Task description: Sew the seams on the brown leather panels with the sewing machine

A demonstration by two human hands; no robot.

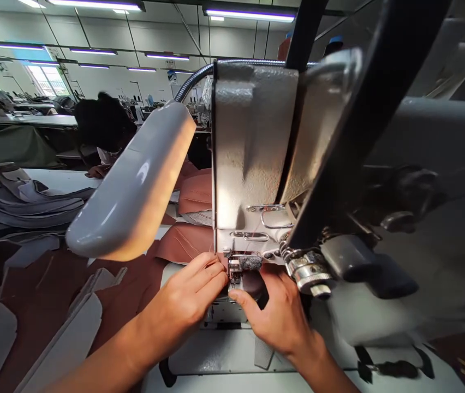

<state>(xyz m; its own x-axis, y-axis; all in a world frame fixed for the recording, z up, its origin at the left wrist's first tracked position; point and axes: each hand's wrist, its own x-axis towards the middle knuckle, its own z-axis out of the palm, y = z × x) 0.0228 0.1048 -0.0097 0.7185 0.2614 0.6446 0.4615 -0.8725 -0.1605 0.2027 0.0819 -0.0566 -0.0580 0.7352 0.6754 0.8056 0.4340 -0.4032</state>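
Observation:
Under the head of an industrial sewing machine [252, 147], a brown leather piece [252, 285] lies at the presser foot [236, 275]. My left hand [195, 286] is closed, its fingers bent and pressed together on the leather's left edge beside the foot. From the right, my right hand [279, 311] grips the same piece, thumb in front and fingers behind it. The right fingertips are hidden by the leather and the machine. A silvery round tension knob [310, 273] sits just above the right hand.
A white lamp [134, 185] on a flexible metal neck hangs left of the machine head. Stitched brown leather panels [187, 240] lie behind the left hand. Brown and grey cut pieces [52, 295] cover the table at left, with grey padded parts [28, 207] stacked beyond. Another person [105, 123] bends over farther back.

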